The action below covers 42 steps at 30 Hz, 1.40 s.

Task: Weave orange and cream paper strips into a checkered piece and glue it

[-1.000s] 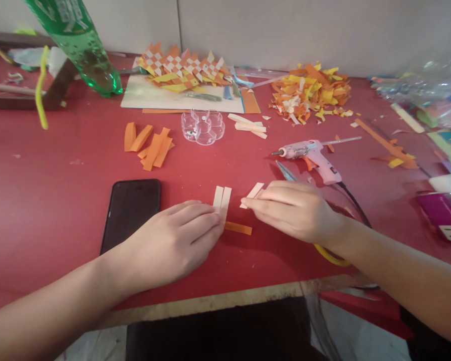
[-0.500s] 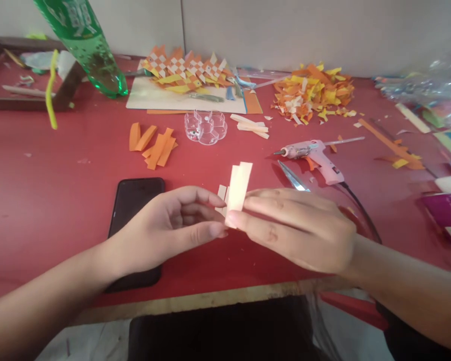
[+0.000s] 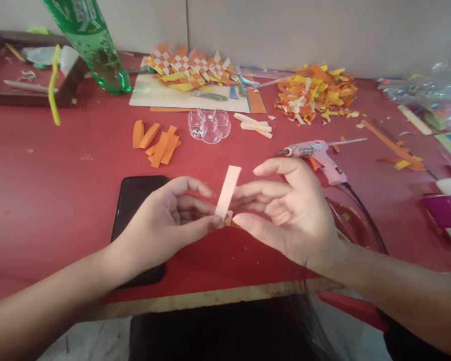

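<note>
My left hand (image 3: 165, 220) pinches a folded cream paper strip (image 3: 228, 191) near its lower end, between thumb and fingers. A small bit of cream and orange paper shows under the strip, by the thumb tip. My right hand (image 3: 293, 215) is just to the right, thumb and index finger spread apart. Its other fingers reach behind the strip; whether they touch it I cannot tell. A black phone (image 3: 139, 200) lies partly under my left hand and wrist. Orange paper strips (image 3: 163, 145) and cream strips (image 3: 253, 124) lie beyond the hands.
A pink glue gun (image 3: 319, 155) with a cord lies at right, near a heap of paper scraps (image 3: 315, 95). A clear compartment tray (image 3: 210, 128) stands mid-table. Woven paper pieces (image 3: 188, 70) rest on a board behind it. A green bottle (image 3: 105, 60) stands back left.
My right hand has turned palm inward, and its thumb and index finger have come off the cream strip. The left hand now pinches the strip. The scissors blade is now hidden.
</note>
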Available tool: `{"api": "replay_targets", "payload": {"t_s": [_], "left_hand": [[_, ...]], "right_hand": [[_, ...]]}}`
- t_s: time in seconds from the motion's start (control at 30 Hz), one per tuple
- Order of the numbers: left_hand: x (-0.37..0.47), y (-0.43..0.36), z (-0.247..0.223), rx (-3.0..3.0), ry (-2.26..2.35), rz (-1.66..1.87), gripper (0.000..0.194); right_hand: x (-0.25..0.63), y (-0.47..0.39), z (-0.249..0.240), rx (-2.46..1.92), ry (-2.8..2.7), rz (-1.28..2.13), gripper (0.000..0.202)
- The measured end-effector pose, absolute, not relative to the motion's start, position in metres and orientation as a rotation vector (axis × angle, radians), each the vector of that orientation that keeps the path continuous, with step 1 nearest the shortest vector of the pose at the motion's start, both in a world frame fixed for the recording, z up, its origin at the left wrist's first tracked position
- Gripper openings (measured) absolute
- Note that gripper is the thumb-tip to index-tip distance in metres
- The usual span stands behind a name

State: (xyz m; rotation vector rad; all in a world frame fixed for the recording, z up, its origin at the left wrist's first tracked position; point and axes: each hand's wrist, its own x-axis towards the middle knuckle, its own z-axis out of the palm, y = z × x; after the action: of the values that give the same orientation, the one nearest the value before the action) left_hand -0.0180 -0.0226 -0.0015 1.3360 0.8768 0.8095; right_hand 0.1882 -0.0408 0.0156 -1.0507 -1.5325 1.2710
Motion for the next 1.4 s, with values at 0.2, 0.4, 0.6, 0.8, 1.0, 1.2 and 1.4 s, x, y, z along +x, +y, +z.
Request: {"api": "replay_targets", "payload": {"t_s": [0.2, 0.4, 0.6, 0.8, 1.0, 1.2, 1.4], "left_hand": [[-0.014, -0.027, 0.0, 1.366, 0.927, 0.82, 0.02], [-0.016, -0.026, -0.001, 1.405, 0.968, 0.9, 0.019], [-0.017, -0.029, -0.004, 1.655, 1.034, 0.915, 0.019], [-0.02, -0.028, -0.005, 2.539, 0.92, 0.889, 0.009], [-0.016, -0.033, -0.007, 2.831, 0.755, 0.807, 0.017], [-0.015, -0.033, -0.008, 2.855, 0.757, 0.791, 0.015], [-0.015, -0.033, -0.008, 2.876, 0.772, 0.747, 0.015]], "right_hand": [[0.182, -0.036, 0.023, -1.286, -1.385, 1.38, 0.039], [0.181, -0.037, 0.015, -1.196, -1.32, 1.455, 0.047], [0.185, -0.037, 0.013, -1.305, -1.396, 1.38, 0.046], [0.205, -0.04, 0.005, -1.582, -1.609, 1.207, 0.041], [0.206, -0.046, -0.001, -1.649, -1.646, 1.188, 0.04], [0.202, -0.047, 0.001, -1.673, -1.66, 1.182, 0.037], [0.2, -0.049, -0.001, -1.68, -1.7, 1.079, 0.036]]}}
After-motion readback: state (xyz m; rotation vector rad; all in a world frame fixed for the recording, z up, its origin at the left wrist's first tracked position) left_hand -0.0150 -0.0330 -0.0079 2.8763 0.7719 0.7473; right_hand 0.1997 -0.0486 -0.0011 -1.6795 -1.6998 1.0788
